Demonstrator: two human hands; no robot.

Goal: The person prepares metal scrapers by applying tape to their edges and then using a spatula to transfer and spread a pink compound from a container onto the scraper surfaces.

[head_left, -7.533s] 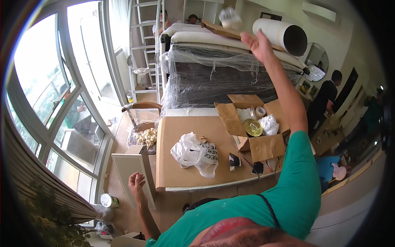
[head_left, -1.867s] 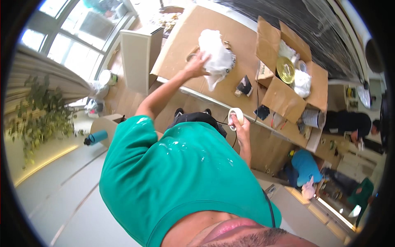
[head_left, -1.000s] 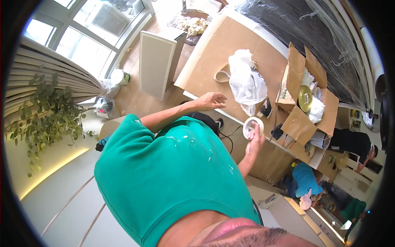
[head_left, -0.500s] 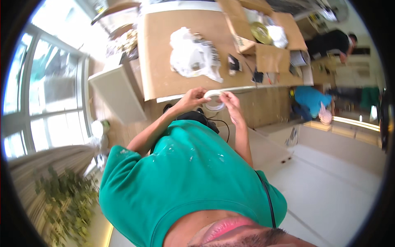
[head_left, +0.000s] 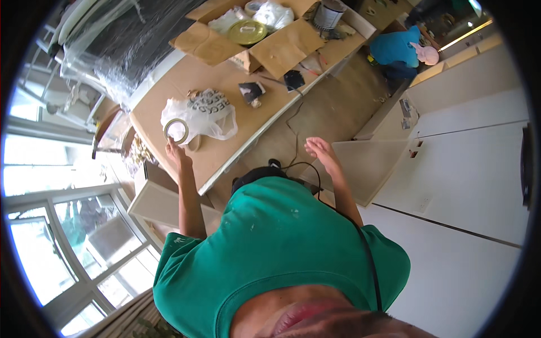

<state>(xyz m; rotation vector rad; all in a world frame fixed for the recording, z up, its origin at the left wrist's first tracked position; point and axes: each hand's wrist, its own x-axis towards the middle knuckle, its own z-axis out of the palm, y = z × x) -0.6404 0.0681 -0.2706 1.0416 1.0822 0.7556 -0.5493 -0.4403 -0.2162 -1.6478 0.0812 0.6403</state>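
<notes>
Brown-topped, my desk [head_left: 253,117] runs its near edge aslant, with bare floor [head_left: 338,104] open between that edge and my right hand [head_left: 321,149]. I count one box [head_left: 287,49], one white bag [head_left: 204,117], one tape roll [head_left: 186,132] in my left hand [head_left: 178,154], one loose roll [head_left: 197,143] beside the bag, and two dark scraps [head_left: 251,92]. Half a second ago both hands held the tape roll; now only my left fingers pinch it, before the bag's left end. My right fingers bend loosely, empty.
</notes>
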